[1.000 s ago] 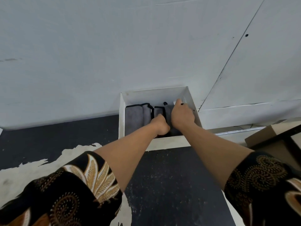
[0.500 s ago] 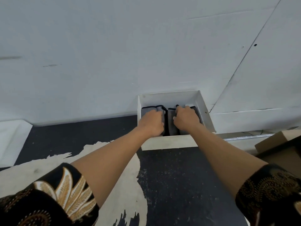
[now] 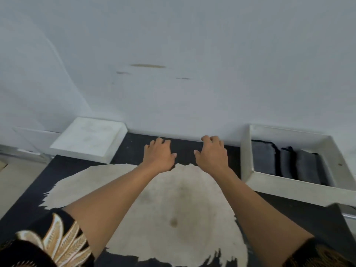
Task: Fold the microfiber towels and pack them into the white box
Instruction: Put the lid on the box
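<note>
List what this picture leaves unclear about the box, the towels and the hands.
- Head view: the near wall of the white box hides the lower ends of the grey towels, so their count is unsure.
- Head view: the frame's right edge cuts off the box's right corner.
- Head view: blur hides whether the left hand and right hand touch the table.

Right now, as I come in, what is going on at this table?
A person is packing folded grey towels into the white box at the right, where they stand side by side. The left hand and right hand are empty, fingers loosely curled, over the black table beside the box. A white lid lies at the left.
</note>
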`<state>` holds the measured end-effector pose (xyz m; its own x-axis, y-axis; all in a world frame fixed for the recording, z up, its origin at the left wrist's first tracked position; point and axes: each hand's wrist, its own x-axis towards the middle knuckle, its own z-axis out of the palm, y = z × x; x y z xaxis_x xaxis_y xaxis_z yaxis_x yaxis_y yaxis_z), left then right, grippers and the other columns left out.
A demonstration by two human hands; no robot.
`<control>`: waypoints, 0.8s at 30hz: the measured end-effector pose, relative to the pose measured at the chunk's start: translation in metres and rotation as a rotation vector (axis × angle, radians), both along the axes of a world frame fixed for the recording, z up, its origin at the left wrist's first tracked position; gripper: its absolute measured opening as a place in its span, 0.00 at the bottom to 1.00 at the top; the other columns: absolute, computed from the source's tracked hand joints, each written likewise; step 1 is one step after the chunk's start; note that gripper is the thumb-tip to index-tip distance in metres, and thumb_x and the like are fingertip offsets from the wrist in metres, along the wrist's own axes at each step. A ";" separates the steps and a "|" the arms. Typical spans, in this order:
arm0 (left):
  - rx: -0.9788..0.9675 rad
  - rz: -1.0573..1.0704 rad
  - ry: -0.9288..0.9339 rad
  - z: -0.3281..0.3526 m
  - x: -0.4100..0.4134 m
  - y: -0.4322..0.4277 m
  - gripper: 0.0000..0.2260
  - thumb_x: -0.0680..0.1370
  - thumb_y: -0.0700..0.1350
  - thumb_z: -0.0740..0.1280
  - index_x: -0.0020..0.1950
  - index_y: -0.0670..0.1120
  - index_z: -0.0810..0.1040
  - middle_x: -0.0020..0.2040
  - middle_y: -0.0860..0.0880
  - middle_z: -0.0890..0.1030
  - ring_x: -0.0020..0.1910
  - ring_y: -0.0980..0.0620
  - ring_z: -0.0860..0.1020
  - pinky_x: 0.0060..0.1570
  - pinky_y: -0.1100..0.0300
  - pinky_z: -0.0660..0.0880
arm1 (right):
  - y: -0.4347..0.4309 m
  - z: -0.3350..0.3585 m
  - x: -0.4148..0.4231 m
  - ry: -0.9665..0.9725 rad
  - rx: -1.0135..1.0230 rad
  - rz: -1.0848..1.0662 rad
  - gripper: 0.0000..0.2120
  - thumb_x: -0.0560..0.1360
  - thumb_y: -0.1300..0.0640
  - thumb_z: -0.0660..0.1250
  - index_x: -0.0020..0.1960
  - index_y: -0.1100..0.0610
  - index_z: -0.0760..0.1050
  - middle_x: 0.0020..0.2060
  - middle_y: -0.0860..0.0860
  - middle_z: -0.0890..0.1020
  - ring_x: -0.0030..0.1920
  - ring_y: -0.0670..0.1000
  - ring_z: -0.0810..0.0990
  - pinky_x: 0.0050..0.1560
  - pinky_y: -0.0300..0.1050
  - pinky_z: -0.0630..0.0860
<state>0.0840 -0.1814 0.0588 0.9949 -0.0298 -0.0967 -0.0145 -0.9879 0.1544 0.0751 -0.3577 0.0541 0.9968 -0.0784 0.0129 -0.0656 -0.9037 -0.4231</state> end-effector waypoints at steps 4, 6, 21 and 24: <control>-0.004 0.080 0.039 -0.012 0.005 0.105 0.26 0.80 0.58 0.62 0.75 0.49 0.65 0.73 0.45 0.68 0.71 0.42 0.67 0.68 0.44 0.64 | 0.093 -0.012 0.007 0.088 0.008 0.010 0.27 0.77 0.45 0.66 0.71 0.53 0.65 0.68 0.55 0.68 0.67 0.58 0.68 0.66 0.55 0.70; -0.015 0.116 0.055 -0.016 0.007 0.156 0.26 0.80 0.58 0.61 0.75 0.48 0.65 0.72 0.45 0.68 0.70 0.42 0.67 0.67 0.45 0.64 | 0.139 -0.019 0.013 0.130 0.006 0.034 0.27 0.77 0.45 0.66 0.72 0.53 0.64 0.70 0.55 0.67 0.68 0.59 0.68 0.66 0.56 0.70; 0.018 0.359 0.180 -0.050 0.042 0.419 0.24 0.80 0.56 0.59 0.73 0.47 0.64 0.70 0.42 0.66 0.68 0.40 0.66 0.64 0.46 0.65 | 0.367 -0.054 0.057 0.386 0.074 0.152 0.29 0.78 0.43 0.64 0.73 0.55 0.59 0.67 0.57 0.65 0.67 0.60 0.67 0.62 0.57 0.71; -0.014 0.421 0.177 -0.058 0.056 0.443 0.26 0.80 0.56 0.59 0.75 0.46 0.60 0.71 0.41 0.64 0.68 0.39 0.64 0.64 0.46 0.64 | 0.383 -0.062 0.076 0.447 0.098 0.137 0.31 0.78 0.42 0.63 0.73 0.57 0.58 0.65 0.58 0.66 0.63 0.61 0.72 0.59 0.54 0.72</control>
